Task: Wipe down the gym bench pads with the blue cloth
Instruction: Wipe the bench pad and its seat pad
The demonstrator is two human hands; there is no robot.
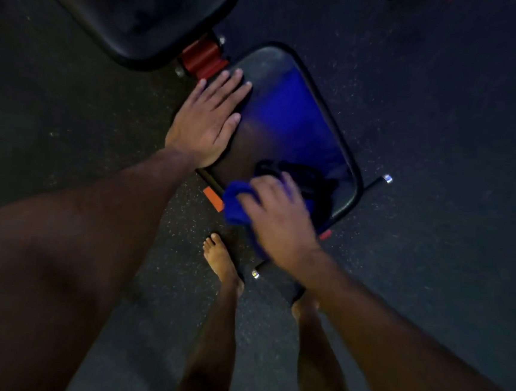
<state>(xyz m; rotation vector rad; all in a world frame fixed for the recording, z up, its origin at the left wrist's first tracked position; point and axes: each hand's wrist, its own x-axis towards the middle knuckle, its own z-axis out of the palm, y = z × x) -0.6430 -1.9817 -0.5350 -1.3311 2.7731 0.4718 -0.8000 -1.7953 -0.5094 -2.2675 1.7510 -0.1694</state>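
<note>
Left hand (205,119), fingers straight and spread, rests flat on the glossy black seat pad (291,120). The blue cloth (234,204), soft and bunched, lies under the right hand (275,215) at the pad's near edge, its fingers pressing it; unwiped vinyl extends beyond those fingertips, the pad's long axis running toward the back pad (136,7).

Left hand (205,122) flat on seat pad (289,110); right hand (275,209) holds blue cloth (234,202).

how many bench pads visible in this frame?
2. The seat pad sits mid-frame, with the left hand flat on it and the right hand on the blue cloth. The back pad is upper left, partly cropped.
</note>
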